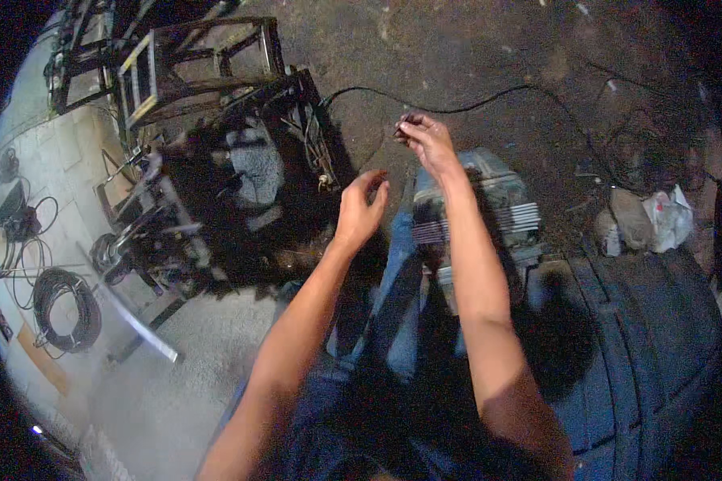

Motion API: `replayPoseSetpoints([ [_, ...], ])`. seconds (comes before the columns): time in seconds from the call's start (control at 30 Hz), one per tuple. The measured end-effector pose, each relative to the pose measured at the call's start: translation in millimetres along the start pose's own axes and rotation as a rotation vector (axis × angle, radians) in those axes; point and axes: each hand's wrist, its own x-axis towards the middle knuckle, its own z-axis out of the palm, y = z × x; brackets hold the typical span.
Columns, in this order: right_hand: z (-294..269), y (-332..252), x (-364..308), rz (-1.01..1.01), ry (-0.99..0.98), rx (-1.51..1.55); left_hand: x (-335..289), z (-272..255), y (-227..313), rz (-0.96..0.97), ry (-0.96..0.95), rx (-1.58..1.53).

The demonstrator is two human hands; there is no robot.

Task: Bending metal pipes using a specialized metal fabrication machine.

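My right hand (pixel 427 143) is raised over the floor, its fingertips pinched together. A small dark thing seems to be between them, too small to name. Lower and to the left, my left hand (pixel 363 207) has its thumb apart from its curved fingers, and nothing shows in it. It is beside a dark, grimy machine (pixel 257 172) with a pale grey patch. Under my right forearm stands a blue-grey, rounded machine housing (pixel 501 188) with pale fin-like strips on its side, partly hidden by the arm.
A black cable (pixel 465 109) snakes across the dirty floor. Metal frames (pixel 200 60) stand at the far left. A coiled black cable (pixel 66 311) lies on the pale surface at left, near a flat metal bar (pixel 140 325). A crumpled white bag (pixel 667 218) is at right.
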Motion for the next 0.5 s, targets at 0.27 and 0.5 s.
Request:
replayPoseSetpoints([
  [0.27,131.8,-101.3,-151.6,-0.145,-0.039,-0.007,-93.5,-97.4,119.0,0.347,0.126,0.074],
  [0.5,268.4,-128.4,-255.5,-0.252,-0.183,-0.096,-200.8,-221.4,158.7,0.593,0.002,0.053],
])
